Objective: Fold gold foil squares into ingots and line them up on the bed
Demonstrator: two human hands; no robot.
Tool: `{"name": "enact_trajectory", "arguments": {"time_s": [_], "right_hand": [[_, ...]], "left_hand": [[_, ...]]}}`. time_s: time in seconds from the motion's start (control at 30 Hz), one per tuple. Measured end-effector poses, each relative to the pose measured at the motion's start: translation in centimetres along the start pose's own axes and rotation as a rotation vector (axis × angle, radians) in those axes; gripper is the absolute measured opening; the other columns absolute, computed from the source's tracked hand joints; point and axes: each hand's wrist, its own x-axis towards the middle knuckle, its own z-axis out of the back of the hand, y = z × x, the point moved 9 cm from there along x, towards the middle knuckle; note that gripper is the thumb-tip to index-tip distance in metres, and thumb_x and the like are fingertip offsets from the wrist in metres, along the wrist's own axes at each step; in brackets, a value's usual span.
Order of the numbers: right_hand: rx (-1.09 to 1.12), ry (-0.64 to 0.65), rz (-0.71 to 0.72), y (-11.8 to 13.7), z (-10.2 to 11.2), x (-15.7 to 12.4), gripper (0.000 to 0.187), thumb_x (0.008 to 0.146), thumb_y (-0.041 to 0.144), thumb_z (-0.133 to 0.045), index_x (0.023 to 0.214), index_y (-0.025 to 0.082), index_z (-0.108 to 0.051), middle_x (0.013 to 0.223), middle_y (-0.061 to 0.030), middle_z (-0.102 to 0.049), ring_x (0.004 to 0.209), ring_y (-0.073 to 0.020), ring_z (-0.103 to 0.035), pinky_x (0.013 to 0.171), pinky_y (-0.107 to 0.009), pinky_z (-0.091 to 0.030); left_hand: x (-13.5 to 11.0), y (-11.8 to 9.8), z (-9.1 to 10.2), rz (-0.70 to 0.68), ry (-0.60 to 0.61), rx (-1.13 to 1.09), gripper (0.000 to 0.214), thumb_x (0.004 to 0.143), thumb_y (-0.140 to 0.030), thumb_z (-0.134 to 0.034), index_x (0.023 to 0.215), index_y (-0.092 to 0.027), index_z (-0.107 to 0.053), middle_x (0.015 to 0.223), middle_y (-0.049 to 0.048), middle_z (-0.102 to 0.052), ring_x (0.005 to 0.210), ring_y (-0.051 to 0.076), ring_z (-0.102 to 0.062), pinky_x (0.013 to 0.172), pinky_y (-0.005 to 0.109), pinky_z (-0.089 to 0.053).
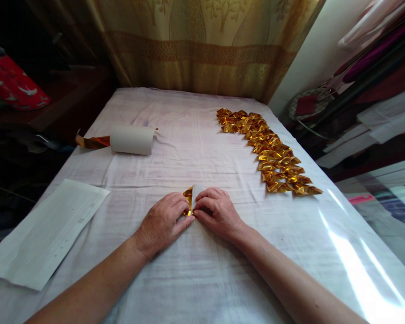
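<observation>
A small piece of gold foil paper, partly folded, lies on the cloth-covered table between my two hands. Its gold side shows on the left and a pale side on the right. My left hand pinches the gold part with thumb and fingers. Close beside it, my right hand has its fingertips closed on the pale part near the lower fold. The fingers hide much of the paper. Toward the right edge, folded gold foil pieces stand in a long slanting double row.
A curled pale sheet with gold foil lies at the back left. Nearer on the left is a flat white printed sheet. A patterned curtain hangs behind the table. A red item stands on a dark cabinet.
</observation>
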Motion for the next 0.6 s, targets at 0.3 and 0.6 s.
{"name": "enact_trajectory", "arguments": {"time_s": [0.3, 0.6], "right_hand": [[-0.007, -0.007, -0.029, 0.09, -0.05, 0.13, 0.011, 0.079, 0.019, -0.077, 0.078, 0.022, -0.066, 0.093, -0.0004, -0.069, 0.091, -0.0184, -0.061, 0.082, -0.036, -0.037], [-0.003, -0.008, -0.056, 0.08, -0.03, 0.17, 0.012, 0.079, 0.023, -0.078, 0.081, 0.022, -0.066, 0.096, -0.0029, -0.068, 0.093, -0.0199, -0.06, 0.084, -0.036, -0.039]], "left_hand": [[0.05, -0.09, -0.28, 0.024, 0.002, 0.037, 0.005, 0.089, -0.023, -0.063, 0.089, -0.02, -0.06, 0.101, 0.0062, -0.067, 0.103, 0.022, -0.061, 0.097, 0.04, -0.052], [0.2, -0.21, -0.14, 0.043, -0.012, 0.063, 0.009, 0.085, -0.021, -0.065, 0.086, -0.02, -0.056, 0.097, 0.0052, -0.067, 0.098, 0.022, -0.062, 0.092, 0.039, -0.053]]}}
